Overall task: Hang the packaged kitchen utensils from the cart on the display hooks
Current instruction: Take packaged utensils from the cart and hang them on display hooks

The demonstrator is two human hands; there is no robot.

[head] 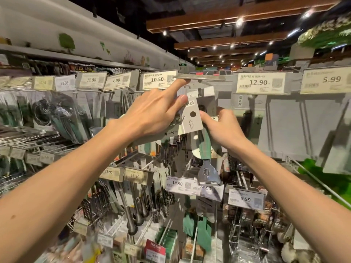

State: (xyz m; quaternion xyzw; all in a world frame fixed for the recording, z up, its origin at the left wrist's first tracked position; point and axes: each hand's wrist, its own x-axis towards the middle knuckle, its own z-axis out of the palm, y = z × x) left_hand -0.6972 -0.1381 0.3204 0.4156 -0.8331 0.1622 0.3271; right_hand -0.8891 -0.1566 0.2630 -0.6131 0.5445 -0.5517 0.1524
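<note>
Both hands hold packaged peelers up at the top row of display hooks. My left hand (153, 112) grips a grey cardboard header card (191, 120) with a round hanging hole; its index finger stretches up and touches the flipped-up price tag holder (199, 77) at the tip of a hook. My right hand (222, 126) pinches the right side of the cards. Below the hands hangs a green-handled peeler (206, 154) with a shiny metal head. Another card (206, 92) hangs on the hook just behind.
Price tags line the top rail: 10.50 (157, 79), 12.90 (259, 82), 5.99 (331, 79). Hooks at left carry packed utensils (62, 118). Lower rows hold metal tools, green spatulas (204, 232) and more tags. White backboard (284, 122) behind the right-hand hooks.
</note>
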